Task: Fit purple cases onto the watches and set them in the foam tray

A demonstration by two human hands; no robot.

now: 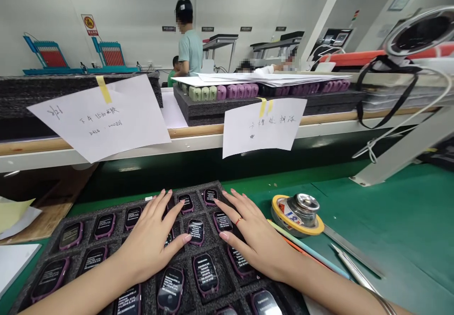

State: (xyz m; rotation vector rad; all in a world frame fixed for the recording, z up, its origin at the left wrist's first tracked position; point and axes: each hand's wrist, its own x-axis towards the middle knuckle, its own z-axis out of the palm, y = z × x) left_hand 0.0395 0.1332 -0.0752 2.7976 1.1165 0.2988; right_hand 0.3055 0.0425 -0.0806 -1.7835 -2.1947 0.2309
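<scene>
A black foam tray (220,296) lies before me, with purple-cased smartwatches seated in its cutouts, most showing lines of white text on lit screens. My left hand (152,237) is spread over the middle of the tray. Its thumb tip is at a smartwatch (196,232) and its index finger reaches the edge of another smartwatch (185,203). My right hand (253,234) rests, fingers apart, along the tray's right side. The index fingertip is by a smartwatch (211,196) at the back, and the thumb lies between two others. Some watches are partly hidden under both hands.
Right of the tray stand a glass-and-metal bottle (307,206) within a yellow tape roll (280,211), a steel ruler (354,253) and tweezers (354,270). A shelf edge with handwritten papers (264,130) crosses ahead, bearing foam trays of green and purple cases. People work beyond it.
</scene>
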